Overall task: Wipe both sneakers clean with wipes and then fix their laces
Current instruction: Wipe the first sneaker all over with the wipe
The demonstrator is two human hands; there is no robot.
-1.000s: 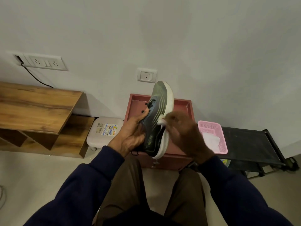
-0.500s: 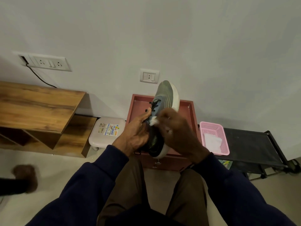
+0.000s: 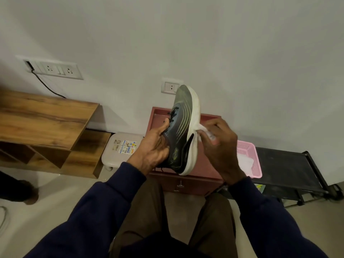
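1 sneaker (image 3: pixel 183 127) held in air over the red cabinet (image 3: pixel 195 183), toe up and away, white sole edge facing right. Left hand (image 3: pixel 152 148) curled round the laced upper. Right hand (image 3: pixel 219 149) pinches wipe (image 3: pixel 203 131) against the sole edge at mid-length; next stroke likely runs along that long axis.

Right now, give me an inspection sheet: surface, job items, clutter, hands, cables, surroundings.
Surface: red cabinet in front of the knees, recessed top, latch on its front.
Job's things: sneaker held up toe-high, laced; wipe against its white sole edge; pink basket holding more white wipes, on the black rack. Second sneaker: nothing seen.
Clutter: white stool with a sticker, left of the cabinet.
Hands: left hand grips the sneaker; right hand pinches the wipe.
Cables: black cable runs from the socket panel down behind the wooden shelf.
Surroundings: plain wall, pale floor, another person's limb at the left edge.
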